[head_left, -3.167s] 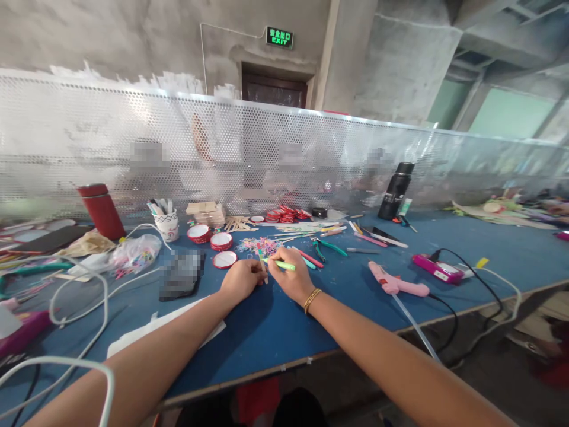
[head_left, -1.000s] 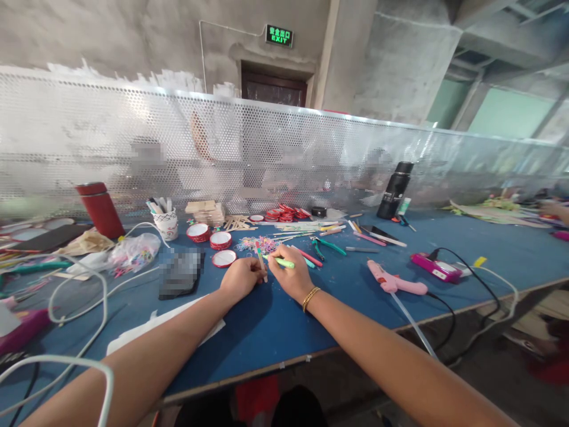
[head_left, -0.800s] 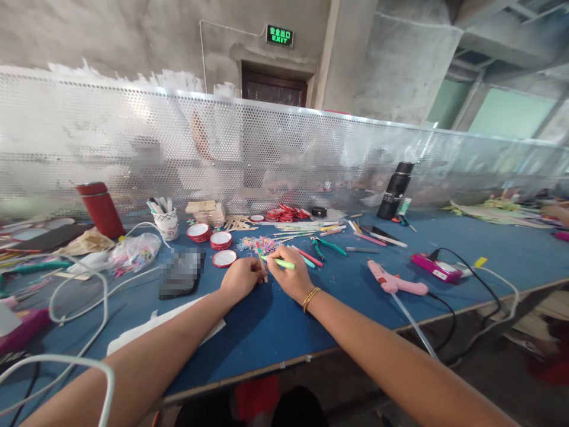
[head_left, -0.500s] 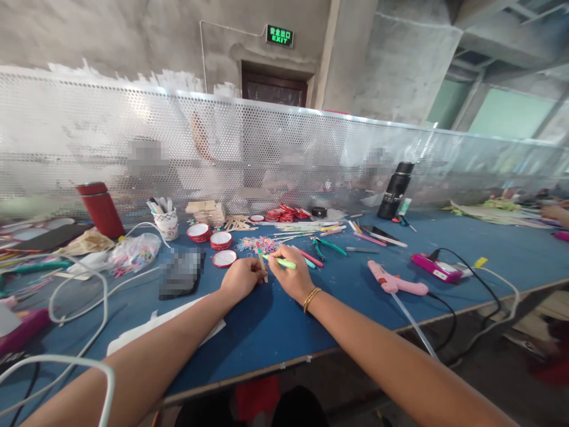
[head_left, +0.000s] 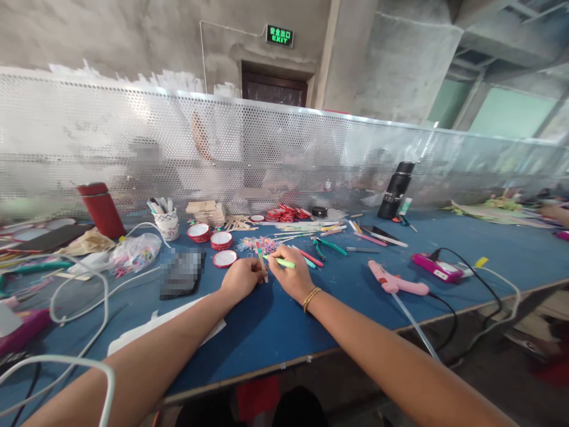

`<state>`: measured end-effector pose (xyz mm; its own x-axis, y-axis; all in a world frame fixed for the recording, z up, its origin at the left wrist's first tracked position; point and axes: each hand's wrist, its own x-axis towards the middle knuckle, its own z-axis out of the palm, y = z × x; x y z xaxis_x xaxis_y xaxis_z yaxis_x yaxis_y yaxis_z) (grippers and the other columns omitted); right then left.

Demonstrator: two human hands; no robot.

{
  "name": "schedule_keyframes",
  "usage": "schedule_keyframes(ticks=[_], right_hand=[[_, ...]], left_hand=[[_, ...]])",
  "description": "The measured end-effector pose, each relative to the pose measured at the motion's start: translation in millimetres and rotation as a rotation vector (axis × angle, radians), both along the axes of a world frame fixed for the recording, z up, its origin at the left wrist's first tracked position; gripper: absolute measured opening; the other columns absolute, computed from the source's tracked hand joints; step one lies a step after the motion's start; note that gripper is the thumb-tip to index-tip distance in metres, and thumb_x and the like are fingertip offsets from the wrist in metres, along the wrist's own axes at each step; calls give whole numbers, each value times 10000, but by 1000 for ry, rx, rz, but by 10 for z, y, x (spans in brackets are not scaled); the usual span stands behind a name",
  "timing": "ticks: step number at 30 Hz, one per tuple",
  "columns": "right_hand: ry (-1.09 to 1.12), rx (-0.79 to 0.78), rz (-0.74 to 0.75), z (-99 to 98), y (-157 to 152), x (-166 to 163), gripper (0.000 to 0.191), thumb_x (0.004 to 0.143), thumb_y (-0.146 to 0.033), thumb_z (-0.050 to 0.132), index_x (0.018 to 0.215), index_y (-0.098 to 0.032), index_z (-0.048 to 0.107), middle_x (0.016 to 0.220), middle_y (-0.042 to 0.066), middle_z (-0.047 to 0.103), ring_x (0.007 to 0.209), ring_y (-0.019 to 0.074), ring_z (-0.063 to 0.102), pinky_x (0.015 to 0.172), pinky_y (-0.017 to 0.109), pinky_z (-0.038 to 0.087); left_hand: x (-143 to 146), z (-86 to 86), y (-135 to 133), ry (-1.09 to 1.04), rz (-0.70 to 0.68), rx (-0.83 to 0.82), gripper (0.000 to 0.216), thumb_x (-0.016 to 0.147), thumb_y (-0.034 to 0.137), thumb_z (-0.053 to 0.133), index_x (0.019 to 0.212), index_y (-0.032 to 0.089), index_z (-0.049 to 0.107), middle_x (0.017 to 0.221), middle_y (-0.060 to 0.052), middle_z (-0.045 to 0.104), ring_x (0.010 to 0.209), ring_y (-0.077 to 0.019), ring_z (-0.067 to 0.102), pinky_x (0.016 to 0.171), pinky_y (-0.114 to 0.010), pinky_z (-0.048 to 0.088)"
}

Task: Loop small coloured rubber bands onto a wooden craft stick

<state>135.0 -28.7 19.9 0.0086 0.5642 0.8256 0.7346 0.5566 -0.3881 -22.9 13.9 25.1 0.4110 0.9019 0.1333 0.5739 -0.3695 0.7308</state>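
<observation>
Left hand [head_left: 242, 279] pinches thin, flat, red-and-green-tipped wooden stick [head_left: 260, 254]: likely light, stiff, snappable; best held at bare near end. Right hand [head_left: 290, 276] grips slim light-green plastic marker [head_left: 285, 263].

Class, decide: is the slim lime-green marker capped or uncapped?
Apparently uncapped: the slim lime-green marker in the right hand narrows to a tiny, seemingly bare point near the flat red-ended wooden stick.
</observation>
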Motion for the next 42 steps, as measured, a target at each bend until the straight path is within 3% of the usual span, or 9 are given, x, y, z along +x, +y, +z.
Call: schedule_keyframes(ticks=[42], right_hand=[[23, -22, 4, 12, -7, 4, 168, 880, -251, 529, 715, -221, 546, 675, 1, 597, 667, 162, 535, 670, 282, 385]], left_hand=[[-7, -25, 14, -20, -18, 4, 151, 756, 323, 616, 684, 190, 619, 615, 19, 656, 529, -112, 542, 496, -217, 337]])
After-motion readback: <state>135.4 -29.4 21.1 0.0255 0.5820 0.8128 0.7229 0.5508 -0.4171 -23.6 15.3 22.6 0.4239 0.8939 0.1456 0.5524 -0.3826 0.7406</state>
